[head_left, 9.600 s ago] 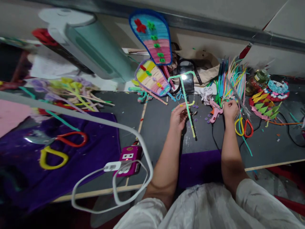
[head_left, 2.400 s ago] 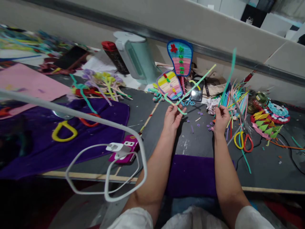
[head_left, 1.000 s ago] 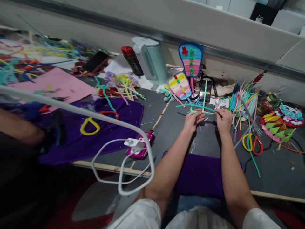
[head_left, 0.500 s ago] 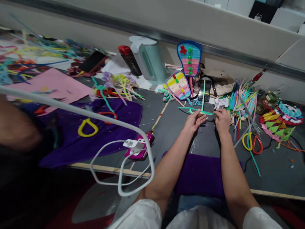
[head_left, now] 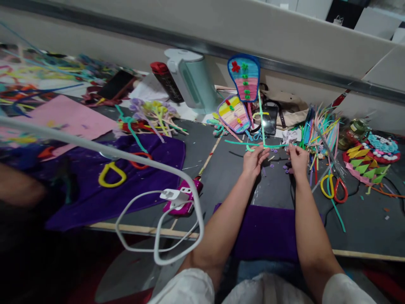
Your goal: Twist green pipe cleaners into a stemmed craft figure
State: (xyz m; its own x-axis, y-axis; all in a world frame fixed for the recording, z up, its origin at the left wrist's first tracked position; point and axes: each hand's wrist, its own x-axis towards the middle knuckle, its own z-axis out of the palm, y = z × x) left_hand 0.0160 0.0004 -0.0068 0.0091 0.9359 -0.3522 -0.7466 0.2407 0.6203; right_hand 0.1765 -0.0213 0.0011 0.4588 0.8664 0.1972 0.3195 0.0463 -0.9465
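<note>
Right now, your two hands are staying a little apart above the dark table (head_left: pixel 218 179), both closing on the craft strips. Your left hand (head_left: pixel 254 161) is pinching the pale green stem (head_left: pixel 263 128) near its bottom end, along with the teal strip (head_left: pixel 237 143). Your right hand (head_left: pixel 298 160) is gripping the teal strip close to its right end. That strip is running nearly level from left to right, its free left end pointing out past your left hand. The stem is rising from it almost at a right angle, its long axis pointing away from you toward the wall and leaning slightly left. A short yellow crosspiece (head_left: pixel 265 113) is crossing it above the middle, in front of the phone (head_left: pixel 271 122) in your view. The bundle of strips (head_left: pixel 322 126) is lying beyond your right hand, with red-and-yellow scissors (head_left: pixel 341 202) resting to its right.
</note>
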